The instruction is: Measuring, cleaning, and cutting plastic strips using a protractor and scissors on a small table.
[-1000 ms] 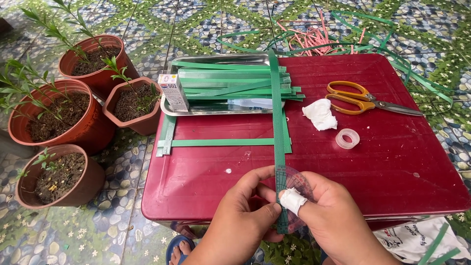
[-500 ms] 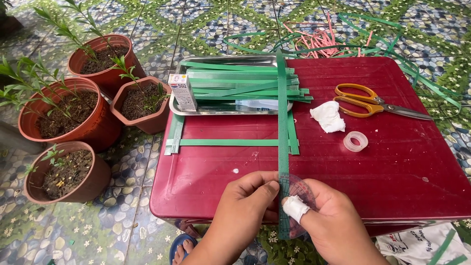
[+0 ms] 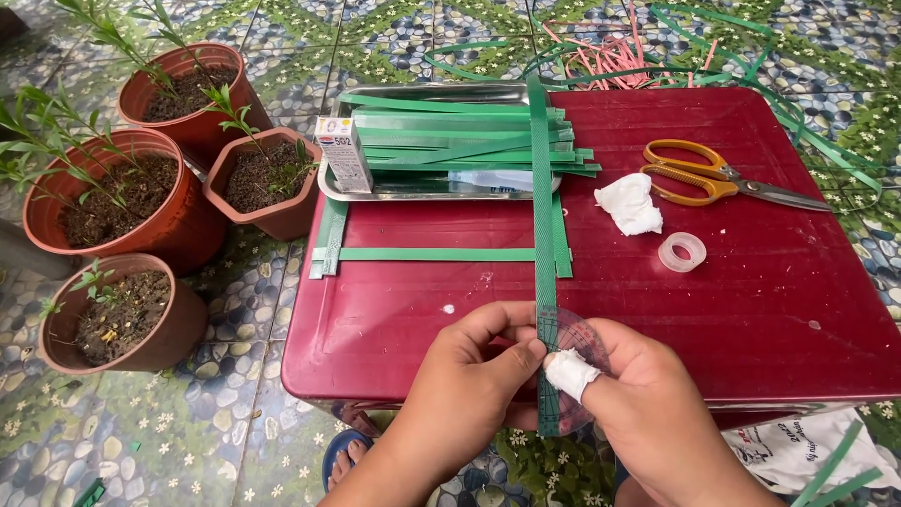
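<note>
fingers of the left hand (image 3: 474, 361) and right hand (image 3: 638, 394) are pinching together on a long green strip (image 3: 542, 235) at lower centre, the right thumb bandaged in white. the strip is running up over the red table (image 3: 751, 310), past a tape roll (image 3: 681, 252), towards the metal tray (image 3: 422, 188) and scissors (image 3: 713, 178).
</note>
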